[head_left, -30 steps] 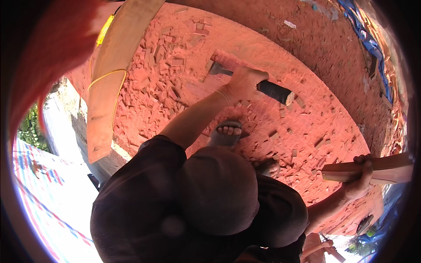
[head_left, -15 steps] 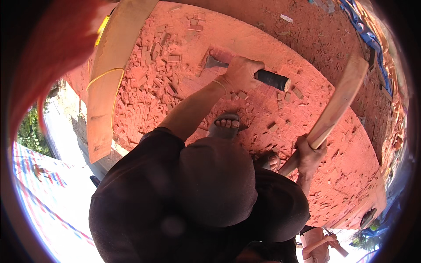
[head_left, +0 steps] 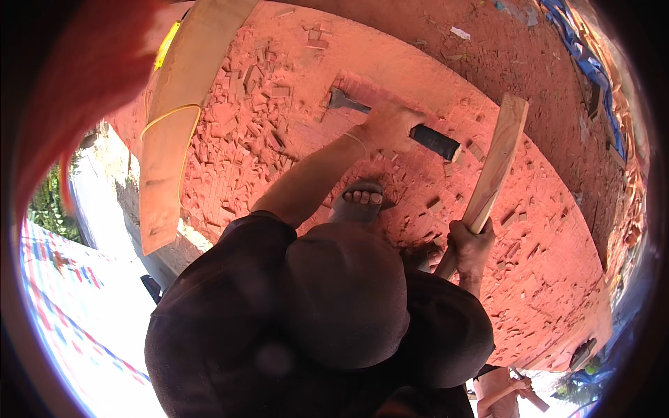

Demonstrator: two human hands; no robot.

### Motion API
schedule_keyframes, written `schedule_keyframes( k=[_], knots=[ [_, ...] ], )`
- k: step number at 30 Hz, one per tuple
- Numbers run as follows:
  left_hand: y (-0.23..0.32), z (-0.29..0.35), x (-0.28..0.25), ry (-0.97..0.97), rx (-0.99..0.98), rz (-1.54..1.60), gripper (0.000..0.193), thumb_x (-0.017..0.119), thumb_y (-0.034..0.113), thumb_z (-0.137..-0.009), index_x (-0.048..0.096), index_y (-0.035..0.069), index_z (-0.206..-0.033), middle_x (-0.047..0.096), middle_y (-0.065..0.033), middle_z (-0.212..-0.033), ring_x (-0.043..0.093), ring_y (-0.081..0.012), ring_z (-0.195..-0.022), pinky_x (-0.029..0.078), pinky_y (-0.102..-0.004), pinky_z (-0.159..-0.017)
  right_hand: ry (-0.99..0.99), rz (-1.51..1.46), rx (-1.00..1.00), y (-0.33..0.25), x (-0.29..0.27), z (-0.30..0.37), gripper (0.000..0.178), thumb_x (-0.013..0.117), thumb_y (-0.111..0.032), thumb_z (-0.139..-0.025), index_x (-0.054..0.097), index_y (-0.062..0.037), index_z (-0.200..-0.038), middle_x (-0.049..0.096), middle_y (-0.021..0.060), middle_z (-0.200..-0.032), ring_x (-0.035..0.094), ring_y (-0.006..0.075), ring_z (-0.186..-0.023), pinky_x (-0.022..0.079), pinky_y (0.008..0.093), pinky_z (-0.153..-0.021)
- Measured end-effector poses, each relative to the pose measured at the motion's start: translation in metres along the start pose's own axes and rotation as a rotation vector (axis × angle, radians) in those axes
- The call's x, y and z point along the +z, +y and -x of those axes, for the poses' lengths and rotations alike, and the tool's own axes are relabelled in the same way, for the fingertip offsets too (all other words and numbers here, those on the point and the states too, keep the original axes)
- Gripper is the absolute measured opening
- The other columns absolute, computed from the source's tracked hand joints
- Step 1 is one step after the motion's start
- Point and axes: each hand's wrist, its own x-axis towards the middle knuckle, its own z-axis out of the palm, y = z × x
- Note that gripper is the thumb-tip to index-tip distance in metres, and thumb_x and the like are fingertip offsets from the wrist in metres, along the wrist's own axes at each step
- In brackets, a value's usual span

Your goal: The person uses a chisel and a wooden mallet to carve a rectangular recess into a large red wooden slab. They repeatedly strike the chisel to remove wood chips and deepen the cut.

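Note:
My left hand (head_left: 390,125) is wrapped round a chisel (head_left: 436,142) with a black-wrapped handle. The flat metal blade points left into a shallow recess cut in the large reddish wooden slab (head_left: 390,59). In my right hand (head_left: 472,246), fingers closed, is a flat wooden club (head_left: 496,164). The club stands raised, its broad end up and to the right of the chisel handle's butt, apart from it in the picture. Chips lie all about the recess and between my feet.
A long curved plank (head_left: 185,76) with a thin yellow cord (head_left: 171,110) lies along the left. Many loose wood chips (head_left: 240,132) cover the slab beside it. My sandalled foot (head_left: 362,198) rests on the slab. Another person (head_left: 498,393) works at the lower right; a blue tarp (head_left: 592,70) hangs far right.
My right hand has swung the club leftward, bringing its broad end closer to the chisel's butt. The chisel and my left hand have shifted slightly right and down in view.

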Motion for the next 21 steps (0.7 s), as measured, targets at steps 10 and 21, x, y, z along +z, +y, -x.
schedule_keyframes(
  k=[10, 21],
  knots=[
    [0.02, 0.04, -0.016, 0.05, 0.083, 0.212, 0.021, 0.073, 0.02, -0.06, 0.06, 0.01, -0.073, 0.062, -0.0105, -0.068, 0.064, -0.0343, -0.065, 0.048, -0.044, -0.057, 0.229, -0.183, -0.281, -0.061, -0.077, 0.008, 0.013, 0.069, -0.009, -0.081, 0.064, 0.0015, -0.086, 0.062, 0.0082, -0.068, 0.057, 0.0148, -0.061, 0.046, 0.03, -0.058],
    [0.022, 0.046, -0.027, 0.089, 0.036, 0.253, 0.021, 0.073, 0.019, -0.059, 0.059, 0.009, -0.072, 0.061, -0.0115, -0.065, 0.064, -0.036, -0.064, 0.047, -0.0442, -0.057, 0.178, -0.225, -0.323, -0.065, -0.055, 0.013, 0.011, 0.069, -0.009, -0.082, 0.063, 0.0008, -0.081, 0.062, 0.0089, -0.067, 0.058, 0.0165, -0.061, 0.047, 0.0306, -0.059]
  ],
)
